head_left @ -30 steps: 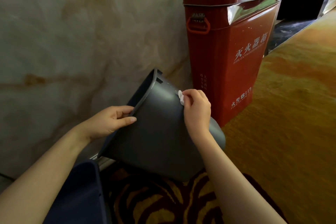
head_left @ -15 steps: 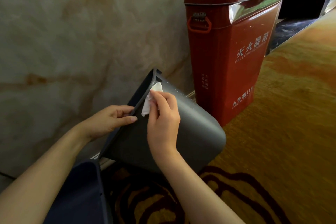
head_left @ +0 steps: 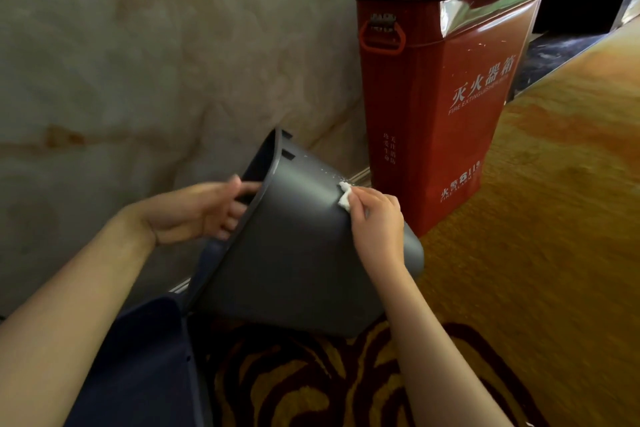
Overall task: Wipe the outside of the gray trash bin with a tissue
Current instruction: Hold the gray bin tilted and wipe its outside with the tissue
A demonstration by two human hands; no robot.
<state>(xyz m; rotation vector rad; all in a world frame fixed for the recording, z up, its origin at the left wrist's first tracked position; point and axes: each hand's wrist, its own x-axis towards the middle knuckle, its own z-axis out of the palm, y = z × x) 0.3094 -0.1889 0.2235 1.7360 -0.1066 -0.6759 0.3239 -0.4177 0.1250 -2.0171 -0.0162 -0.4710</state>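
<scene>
The gray bin (head_left: 298,253) is tipped on its side, mouth toward the marble wall (head_left: 138,62) at the left, base toward the right, over a patterned carpet (head_left: 536,218); whether its lower edge touches the floor cannot be told. The left hand (head_left: 204,211) grips the bin's rim on the left, fingers curled over the edge into the opening, thumb above. The right hand (head_left: 377,225) lies on the bin's upper outer side near the base end, thumb and fingers pinched on a small crumpled white tissue (head_left: 344,198), which is pressed against the bin's surface. A few pale specks show on the bin wall just above the tissue. A rectangular notch is visible in the bin wall just below the rim at the top. A red fire extinguisher box (head_left: 450,87) with a lid and a side handle stands upright against the wall, just behind the bin and close to the right hand; contact between box and bin cannot be confirmed. A dark blue object (head_left: 138,364) occupies the lower left, beneath the left forearm and beside the bin's mouth; its nature cannot be told.
</scene>
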